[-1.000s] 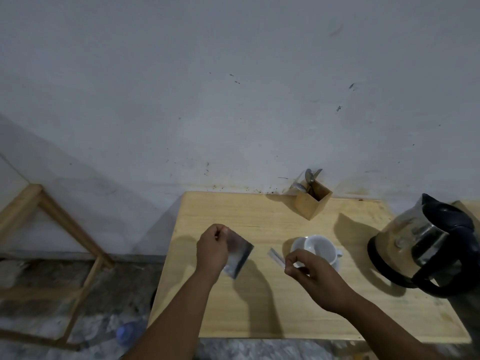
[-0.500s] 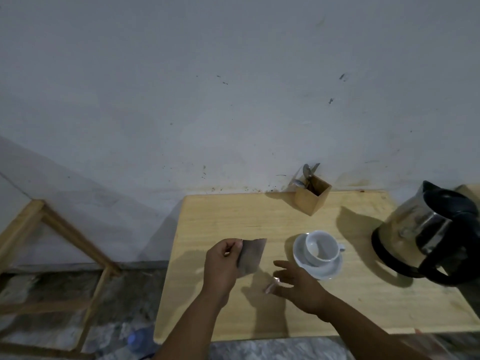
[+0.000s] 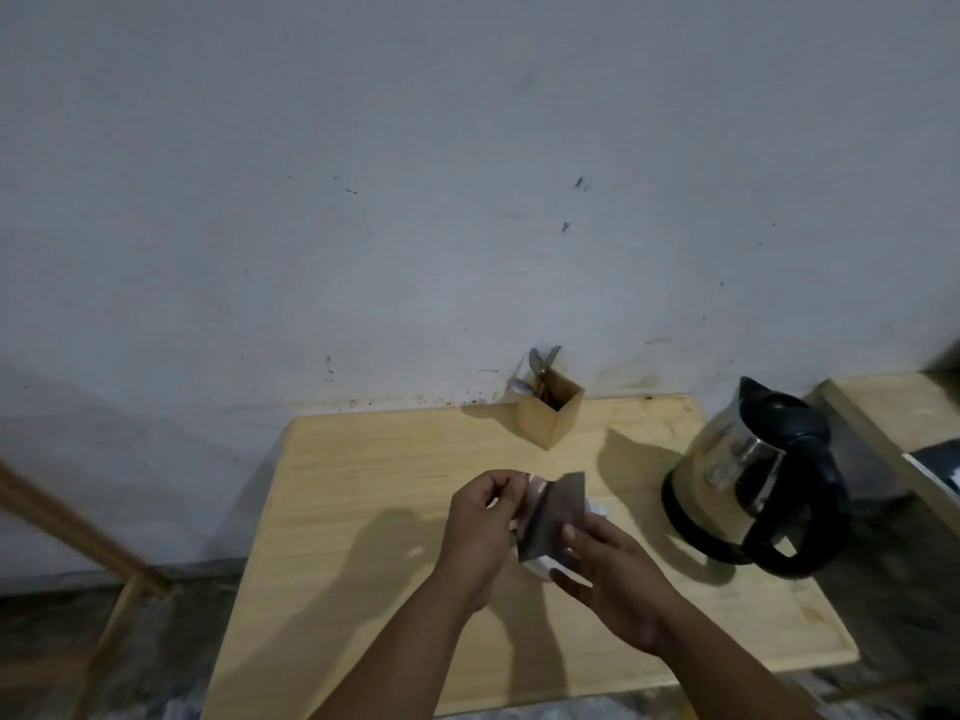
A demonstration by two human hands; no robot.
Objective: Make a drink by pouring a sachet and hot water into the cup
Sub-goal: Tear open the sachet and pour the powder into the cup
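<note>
A silvery sachet (image 3: 551, 514) is held tilted over the middle of the wooden table (image 3: 363, 491). My left hand (image 3: 480, 527) pinches its upper left corner. My right hand (image 3: 608, 569) holds its lower right side with thumb and fingers. The white cup and saucer (image 3: 597, 510) sit right behind and under the sachet and both hands, so only small white bits show. A small torn strip (image 3: 415, 552) lies on the table to the left of my left hand. The steel kettle (image 3: 748, 475) with a black handle stands at the right.
A wooden box (image 3: 551, 415) with spoons stands at the back against the wall. A second wooden surface (image 3: 893, 413) with a dark object is at the far right. A wooden frame (image 3: 67, 522) stands on the floor at the left.
My right hand left the torn strip on the table and rose to grip the sachet. Both hands moved right, over the cup, which is now mostly hidden.
</note>
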